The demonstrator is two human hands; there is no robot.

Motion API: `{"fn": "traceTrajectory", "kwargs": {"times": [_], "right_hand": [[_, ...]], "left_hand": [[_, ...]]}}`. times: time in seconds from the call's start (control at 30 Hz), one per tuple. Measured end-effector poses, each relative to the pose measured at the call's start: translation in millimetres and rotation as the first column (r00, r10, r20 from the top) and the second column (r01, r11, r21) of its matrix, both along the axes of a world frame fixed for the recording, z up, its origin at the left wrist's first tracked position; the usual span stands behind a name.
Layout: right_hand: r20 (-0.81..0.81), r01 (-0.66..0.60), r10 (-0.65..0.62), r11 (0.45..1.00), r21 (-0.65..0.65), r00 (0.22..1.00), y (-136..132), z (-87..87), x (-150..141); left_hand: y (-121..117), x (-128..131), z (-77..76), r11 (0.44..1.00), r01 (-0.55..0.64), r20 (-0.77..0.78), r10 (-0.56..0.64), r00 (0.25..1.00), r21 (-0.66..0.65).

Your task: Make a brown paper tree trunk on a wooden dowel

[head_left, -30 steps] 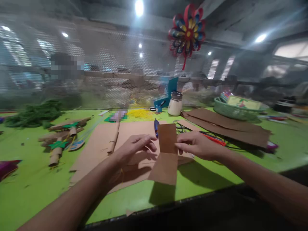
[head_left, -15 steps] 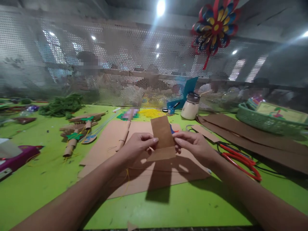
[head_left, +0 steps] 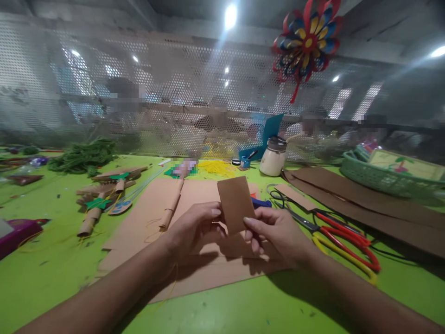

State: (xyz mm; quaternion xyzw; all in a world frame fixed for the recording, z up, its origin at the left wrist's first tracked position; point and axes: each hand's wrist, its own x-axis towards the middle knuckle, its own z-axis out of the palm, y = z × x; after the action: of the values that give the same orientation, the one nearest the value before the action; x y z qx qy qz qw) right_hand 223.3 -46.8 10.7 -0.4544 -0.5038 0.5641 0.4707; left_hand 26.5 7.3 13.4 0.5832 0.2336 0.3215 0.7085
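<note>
Between my hands, above the table, is a small rectangle of brown craft paper (head_left: 236, 204), tilted slightly. My left hand (head_left: 193, 225) is closed at its left edge, with some fingers hidden behind it. The thumb and fingers of my right hand (head_left: 278, 232) pinch its lower right corner. Beneath lie large light-brown paper sheets (head_left: 135, 227), partly in shadow. A rolled paper tube (head_left: 172, 206) with yellow thread rests on them, left of the paper. Something with a dark blue handle (head_left: 261, 203) shows just behind my right hand.
Red-handled scissors (head_left: 351, 241) and a yellow handle (head_left: 344, 257) lie right of my right forearm. Farther right are dark brown sheets (head_left: 347, 195) and a green basket (head_left: 392, 174). A white jar (head_left: 273, 160) stands at the back. Paper-tube figures (head_left: 93, 215) lie left, near green strands (head_left: 81, 155).
The lower flap of the brown paper is now folded up, so the piece looks shorter. My right hand has shifted to its lower corner. The view has turned slightly, showing more of the scissors.
</note>
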Motion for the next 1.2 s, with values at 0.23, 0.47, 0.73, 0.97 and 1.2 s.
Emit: {"fn": "traceTrajectory", "kwargs": {"times": [0.23, 0.47, 0.73, 0.97, 1.2], "right_hand": [[0.053, -0.089, 0.092, 0.995, -0.051, 0.994, -1, -15.8, -3], [0.234, 0.047, -0.097, 0.977, 0.208, 0.967, -4, 8.4, 14], [0.935, -0.103, -0.239, 0.957, 0.273, 0.261, -35, 22.2, 137], [0.987, -0.077, -0.084, 0.992, 0.095, 0.139, -69, 2.1, 183], [0.987, 0.013, -0.112, 0.994, 0.111, 0.116, -46, -11.3, 171]], "left_hand": [[3, 3, -4.9, 0.971, -0.236, -0.121, 0.237, 0.964, 0.023], [12, 0, -9.0, 0.950, -0.313, -0.074, 0.310, 0.948, -0.027], [14, 0, -6.2, 0.921, -0.340, -0.060, 0.335, 0.940, -0.189], [14, 2, -4.7, 0.934, -0.278, -0.027, 0.279, 0.960, -0.224], [16, -4, -1.8, 0.961, -0.219, 0.019, 0.225, 0.974, -0.172]]}}
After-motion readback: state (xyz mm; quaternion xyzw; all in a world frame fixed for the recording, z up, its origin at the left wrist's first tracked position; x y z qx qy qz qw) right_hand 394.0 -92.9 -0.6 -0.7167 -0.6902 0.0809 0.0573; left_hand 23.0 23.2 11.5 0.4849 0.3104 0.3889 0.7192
